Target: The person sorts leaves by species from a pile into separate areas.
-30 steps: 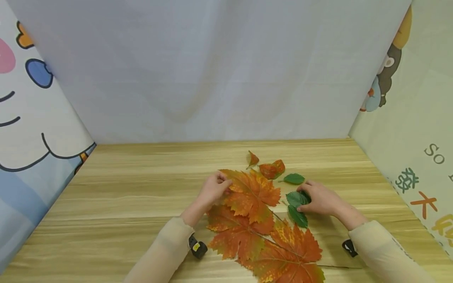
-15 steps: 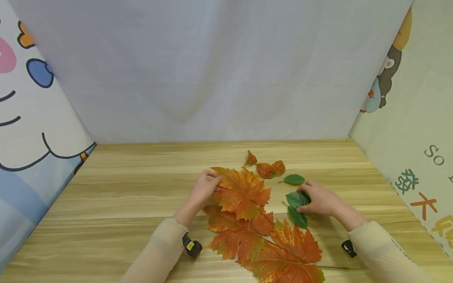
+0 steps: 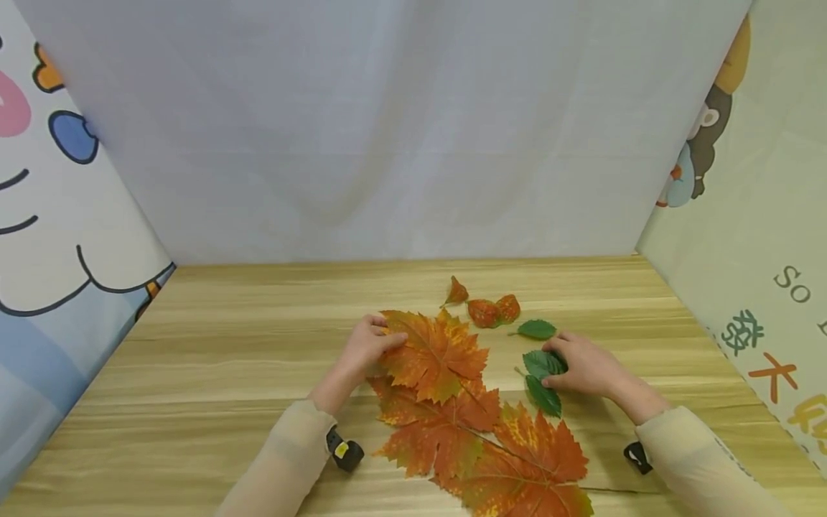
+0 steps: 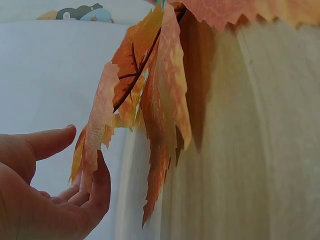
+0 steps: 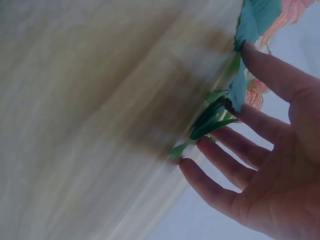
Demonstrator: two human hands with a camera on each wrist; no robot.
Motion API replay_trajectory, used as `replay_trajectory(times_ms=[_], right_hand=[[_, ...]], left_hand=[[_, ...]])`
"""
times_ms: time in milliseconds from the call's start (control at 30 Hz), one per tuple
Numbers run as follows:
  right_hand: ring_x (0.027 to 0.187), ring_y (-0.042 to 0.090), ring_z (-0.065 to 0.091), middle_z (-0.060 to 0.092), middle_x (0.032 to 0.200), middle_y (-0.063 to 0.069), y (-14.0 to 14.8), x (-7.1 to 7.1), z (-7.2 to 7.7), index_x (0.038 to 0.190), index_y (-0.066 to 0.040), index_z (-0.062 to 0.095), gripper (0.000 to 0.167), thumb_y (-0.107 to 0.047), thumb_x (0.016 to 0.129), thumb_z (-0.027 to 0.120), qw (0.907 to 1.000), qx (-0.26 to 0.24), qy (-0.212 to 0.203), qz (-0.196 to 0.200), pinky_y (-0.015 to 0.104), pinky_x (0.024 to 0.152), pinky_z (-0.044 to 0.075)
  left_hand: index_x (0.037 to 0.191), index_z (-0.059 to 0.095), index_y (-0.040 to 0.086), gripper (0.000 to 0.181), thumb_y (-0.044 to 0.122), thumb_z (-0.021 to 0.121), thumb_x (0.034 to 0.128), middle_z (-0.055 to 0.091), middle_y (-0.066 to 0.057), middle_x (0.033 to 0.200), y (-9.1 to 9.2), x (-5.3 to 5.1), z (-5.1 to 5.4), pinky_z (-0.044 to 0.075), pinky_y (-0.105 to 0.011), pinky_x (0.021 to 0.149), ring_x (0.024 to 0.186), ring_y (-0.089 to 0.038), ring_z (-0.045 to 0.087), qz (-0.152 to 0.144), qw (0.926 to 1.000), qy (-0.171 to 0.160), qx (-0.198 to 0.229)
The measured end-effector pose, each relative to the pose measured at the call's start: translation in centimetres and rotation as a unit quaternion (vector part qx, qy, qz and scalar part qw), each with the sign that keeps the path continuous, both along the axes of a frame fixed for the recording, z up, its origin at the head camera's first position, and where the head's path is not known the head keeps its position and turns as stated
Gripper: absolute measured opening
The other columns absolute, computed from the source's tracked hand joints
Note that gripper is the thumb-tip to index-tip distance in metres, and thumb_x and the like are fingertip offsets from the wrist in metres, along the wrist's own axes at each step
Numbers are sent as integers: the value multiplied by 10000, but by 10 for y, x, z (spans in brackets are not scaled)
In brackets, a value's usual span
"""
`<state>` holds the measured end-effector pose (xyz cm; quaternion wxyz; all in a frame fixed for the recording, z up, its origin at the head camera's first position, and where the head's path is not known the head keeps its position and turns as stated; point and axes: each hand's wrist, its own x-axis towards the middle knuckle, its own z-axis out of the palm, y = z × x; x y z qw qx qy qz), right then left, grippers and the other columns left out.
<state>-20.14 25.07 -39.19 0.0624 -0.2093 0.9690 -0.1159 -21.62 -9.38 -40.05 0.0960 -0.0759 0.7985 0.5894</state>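
Observation:
Three large orange-red leaves point(image 3: 434, 352) on a dark stem overlap on the wooden table. At the left edge of the upper one is my left hand point(image 3: 363, 346); in the left wrist view that hand point(image 4: 55, 190) has its curved fingers touching the leaf point(image 4: 102, 107), with the thumb standing off it. Over on the right, my right hand point(image 3: 584, 365) rests at two green leaves point(image 3: 543, 395). The right wrist view shows this hand point(image 5: 280, 165) with fingers spread and their tips touching the green leaves point(image 5: 260, 17).
Small red-orange leaves point(image 3: 483, 313) and a single green leaf point(image 3: 536, 329) lie farther back on the table point(image 3: 245, 337). A pale cloth point(image 3: 400, 143) hangs behind it, with printed sheets at both sides. Black straps point(image 3: 345, 452) are on the wrists.
The left hand has moved left with the upper orange leaf, and its thumb has lifted off the fingers. Small red leaves shifted slightly left. The right hand has stayed in place.

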Motion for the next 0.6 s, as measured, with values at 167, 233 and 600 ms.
replay_trajectory(times_ms=[167, 233, 600], right_hand=[[1024, 381, 536, 546, 1140, 197, 0, 1, 0, 1115, -10, 586, 512, -322, 737, 736, 10000, -10, -19, -44, 505, 823, 440], [1018, 376, 541, 550, 1134, 195, -1, 0, 0, 1113, -3, 586, 513, -315, 735, 740, 10000, -18, -27, -64, 499, 821, 443], [979, 353, 554, 562, 1090, 173, 0, -1, -1, 1089, 2, 592, 512, -314, 720, 754, 9999, -56, -64, -65, 482, 805, 451]], left_hand=[[1208, 428, -5, 503, 170, 679, 808, 487, -221, 1169, 1, 0, -1, 448, -366, 760, 947, -281, 523, 15, 9998, -11, -209], [1192, 431, -9, 488, 157, 679, 806, 497, -222, 1141, 1, 0, -1, 446, -352, 736, 906, -267, 523, 30, 9997, -6, -223], [1212, 412, -5, 443, 90, 630, 839, 458, -115, 923, -2, -2, -2, 400, -273, 594, 708, -170, 435, 213, 9997, 37, 93]])
